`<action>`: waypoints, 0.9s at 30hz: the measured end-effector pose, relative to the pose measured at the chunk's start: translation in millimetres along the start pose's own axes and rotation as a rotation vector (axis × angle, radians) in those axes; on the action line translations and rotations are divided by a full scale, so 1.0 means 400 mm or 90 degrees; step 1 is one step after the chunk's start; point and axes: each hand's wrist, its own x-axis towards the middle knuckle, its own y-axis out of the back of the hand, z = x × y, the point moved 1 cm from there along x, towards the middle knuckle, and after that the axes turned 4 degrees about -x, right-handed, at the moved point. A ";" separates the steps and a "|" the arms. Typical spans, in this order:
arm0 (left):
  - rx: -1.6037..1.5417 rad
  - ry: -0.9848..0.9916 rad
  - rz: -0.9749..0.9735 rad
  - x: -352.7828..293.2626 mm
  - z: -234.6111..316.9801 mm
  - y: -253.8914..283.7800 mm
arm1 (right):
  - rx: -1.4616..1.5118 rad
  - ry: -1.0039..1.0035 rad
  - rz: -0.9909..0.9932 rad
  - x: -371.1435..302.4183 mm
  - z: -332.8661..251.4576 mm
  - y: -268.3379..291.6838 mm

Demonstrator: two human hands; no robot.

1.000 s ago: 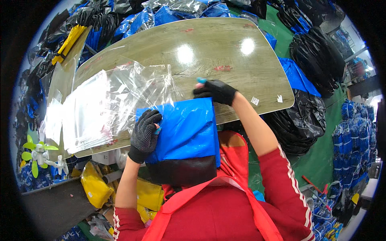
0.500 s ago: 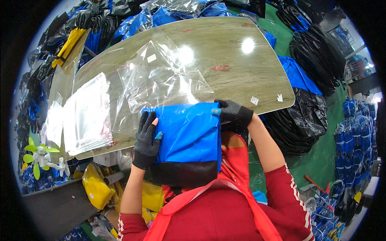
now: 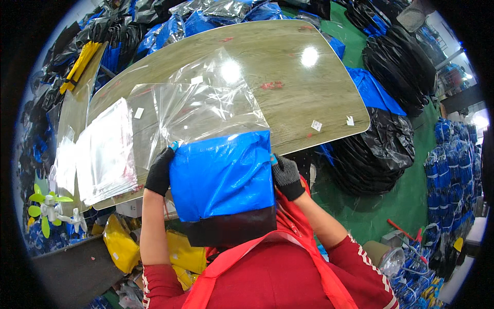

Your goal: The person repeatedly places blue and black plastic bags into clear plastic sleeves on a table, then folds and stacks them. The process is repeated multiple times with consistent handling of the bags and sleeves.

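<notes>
A folded blue-and-black plastic sheet (image 3: 221,175) hangs at the near edge of the table, its blue part above and a black band below. My left hand (image 3: 160,170), in a dark glove, grips its upper left corner. On the opposite side my right hand (image 3: 287,177), gloved in dark dotted fabric, is closed on its right edge; some fingers are hidden behind it. A clear plastic bag (image 3: 216,105) lies flat on the tabletop, its near end meeting the sheet's top edge. Whether the sheet is inside the bag or only touching it, I cannot tell.
The wood-patterned table (image 3: 303,98) carries a stack of clear bags (image 3: 105,154) at the left. Black piles (image 3: 373,154) stand on the green floor to the right. A small green-bladed fan (image 3: 49,206) and yellow bags (image 3: 121,244) are at the lower left.
My left hand has moved from the sheet's front face to its upper left corner. My right hand has slid down from the upper right corner along the right edge.
</notes>
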 end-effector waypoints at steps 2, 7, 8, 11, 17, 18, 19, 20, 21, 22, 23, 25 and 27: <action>0.023 0.004 0.026 -0.011 0.003 -0.022 | -0.006 0.067 0.000 -0.008 0.003 0.024; 0.127 -0.081 0.075 -0.007 0.003 -0.095 | 0.191 -0.043 0.089 0.127 0.025 0.085; 0.162 -0.103 0.056 -0.008 0.005 -0.104 | 0.322 -0.039 -0.047 0.144 0.021 0.077; 0.186 -0.129 0.098 -0.028 0.010 -0.102 | -0.058 -0.011 0.025 0.123 0.004 0.049; 0.085 0.034 0.105 -0.068 -0.003 -0.105 | -0.038 0.030 -0.012 -0.004 -0.013 0.037; 0.092 -0.011 0.052 -0.067 -0.005 -0.117 | 0.031 0.000 0.025 0.005 -0.011 0.051; 0.105 -0.046 0.047 -0.060 -0.008 -0.133 | 0.093 -0.051 0.042 0.023 -0.009 0.068; 0.120 -0.079 0.047 -0.056 -0.012 -0.148 | 0.138 -0.129 0.082 0.042 -0.009 0.083; 0.133 -0.132 -0.024 -0.054 -0.015 -0.167 | 0.505 -0.230 -0.076 0.057 -0.014 0.086; 0.210 -0.146 0.037 -0.056 -0.019 -0.178 | 0.365 -0.153 -0.195 0.064 -0.029 0.091; 0.281 -0.185 0.049 -0.068 -0.023 -0.188 | 0.313 -0.208 -0.218 0.054 -0.041 0.095; 0.257 -0.175 -0.019 -0.105 -0.041 -0.202 | 0.316 -0.199 -0.235 0.007 -0.069 0.094; 0.251 -0.084 -0.064 -0.155 -0.073 -0.205 | 0.265 -0.106 -0.280 -0.088 -0.092 0.088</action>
